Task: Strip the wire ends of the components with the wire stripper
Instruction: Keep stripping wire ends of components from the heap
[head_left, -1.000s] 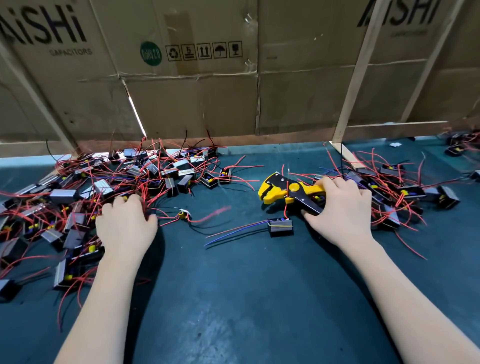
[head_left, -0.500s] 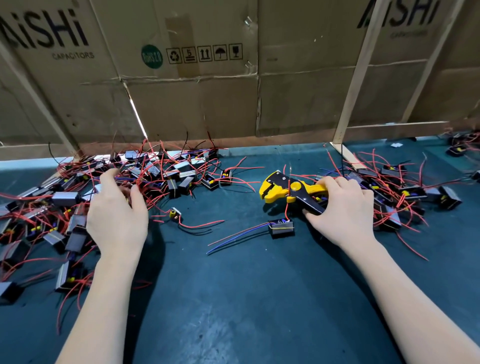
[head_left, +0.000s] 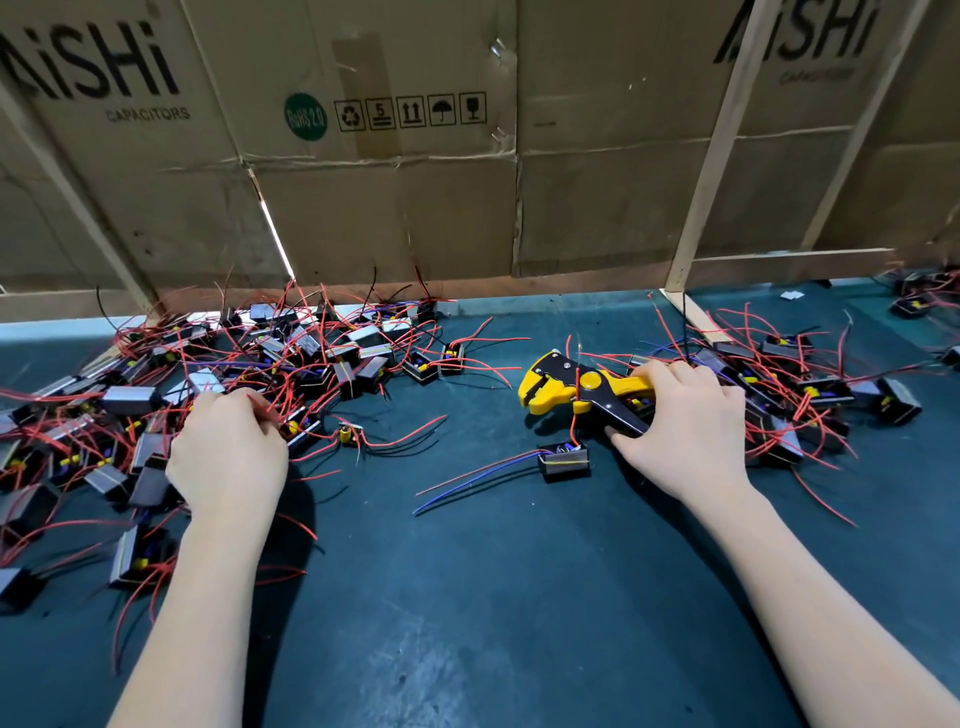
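the right hand (head_left: 685, 431) grips the handles of the yellow and black wire stripper (head_left: 582, 392), which lies on the green worktop (head_left: 493, 597) towards its right edge. the left hand (head_left: 228, 452) has its fingers curled into the left pile of components (head_left: 208, 384) and pinches a red wire (head_left: 262, 410) there. between the hands lies a single component (head_left: 565, 460) with blue wires, just beside the stripper. behind the right hand is a second pile (head_left: 795, 384). along the far edge stands a cardboard wall (head_left: 415, 208).
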